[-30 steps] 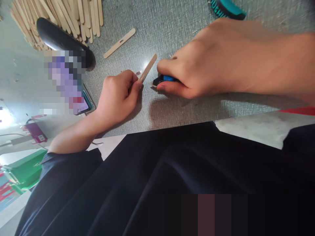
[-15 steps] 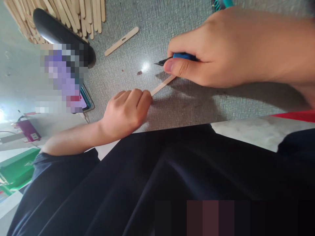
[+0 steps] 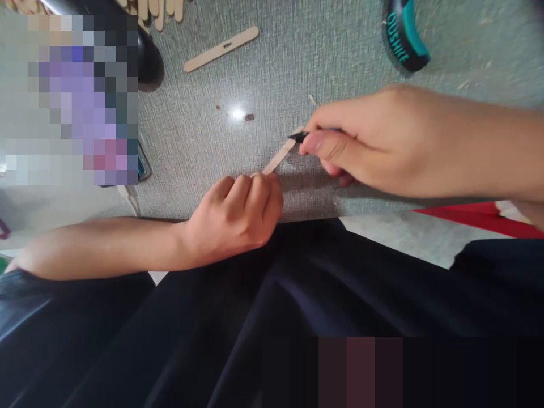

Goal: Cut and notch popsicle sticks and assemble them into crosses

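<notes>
My left hand (image 3: pixel 240 212) is closed around the near end of a flat wooden craft stick (image 3: pixel 281 156), low over the table near its front edge. The stick's far end points up and right, toward the other hand. In a closed grip, my right hand (image 3: pixel 365 144) holds a craft knife (image 3: pixel 299 137); most of its handle is hidden by the fingers. The blade tip lies at the stick's far part and seems to touch it. A second craft stick (image 3: pixel 221 50), with a dark hole near its middle, lies farther back on the table.
Several craft sticks (image 3: pixel 159 12) are piled at the back left, beside a black rounded object (image 3: pixel 148 62). A phone (image 3: pixel 144 161), mostly blurred out, lies at the left with a cable. A black and teal object with lettering (image 3: pixel 406 37) sits at the back right. The grey table (image 3: pixel 340 68) carries small shavings.
My right hand has brought the knife blade down onto the stick's far part. The view has shifted, bringing more of the black and teal object into sight.
</notes>
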The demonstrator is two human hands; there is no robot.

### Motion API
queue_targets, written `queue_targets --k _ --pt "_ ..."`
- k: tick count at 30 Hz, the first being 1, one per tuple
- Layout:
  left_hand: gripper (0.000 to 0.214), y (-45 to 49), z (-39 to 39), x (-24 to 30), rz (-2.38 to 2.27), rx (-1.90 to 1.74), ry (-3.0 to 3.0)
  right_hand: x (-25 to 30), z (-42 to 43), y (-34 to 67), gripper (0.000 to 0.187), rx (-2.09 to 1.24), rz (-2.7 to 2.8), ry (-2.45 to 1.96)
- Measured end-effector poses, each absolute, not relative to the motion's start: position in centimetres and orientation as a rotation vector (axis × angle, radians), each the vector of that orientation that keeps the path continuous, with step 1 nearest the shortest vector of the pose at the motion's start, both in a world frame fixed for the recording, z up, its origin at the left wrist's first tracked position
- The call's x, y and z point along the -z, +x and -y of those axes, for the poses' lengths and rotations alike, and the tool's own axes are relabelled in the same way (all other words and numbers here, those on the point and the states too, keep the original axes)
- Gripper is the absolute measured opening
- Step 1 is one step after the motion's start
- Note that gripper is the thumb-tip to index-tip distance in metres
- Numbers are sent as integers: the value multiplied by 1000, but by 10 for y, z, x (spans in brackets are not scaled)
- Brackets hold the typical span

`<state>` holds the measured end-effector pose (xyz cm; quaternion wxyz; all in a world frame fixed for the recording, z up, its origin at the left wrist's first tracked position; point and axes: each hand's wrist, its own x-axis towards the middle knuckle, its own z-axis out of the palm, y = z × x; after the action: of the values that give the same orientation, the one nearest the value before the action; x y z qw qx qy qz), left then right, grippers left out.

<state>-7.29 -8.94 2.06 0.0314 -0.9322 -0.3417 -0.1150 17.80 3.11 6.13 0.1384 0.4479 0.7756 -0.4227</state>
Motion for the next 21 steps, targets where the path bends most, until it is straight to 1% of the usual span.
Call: queue_targets --k 4,9,16,21 --pt "34 -69 96 -22 1046 348 -2890 -52 -19 177 39 1086 -2223 1222" --pt "33 -65 96 -19 949 318 -2815 -55 -18 167 31 946 -2237 1162" --pt "23 -61 98 -12 941 372 -2748 -52 -22 157 40 774 -2233 1071" --pt "32 -61 101 -8 1043 361 -2838 -55 -20 156 43 739 -2192 1085"
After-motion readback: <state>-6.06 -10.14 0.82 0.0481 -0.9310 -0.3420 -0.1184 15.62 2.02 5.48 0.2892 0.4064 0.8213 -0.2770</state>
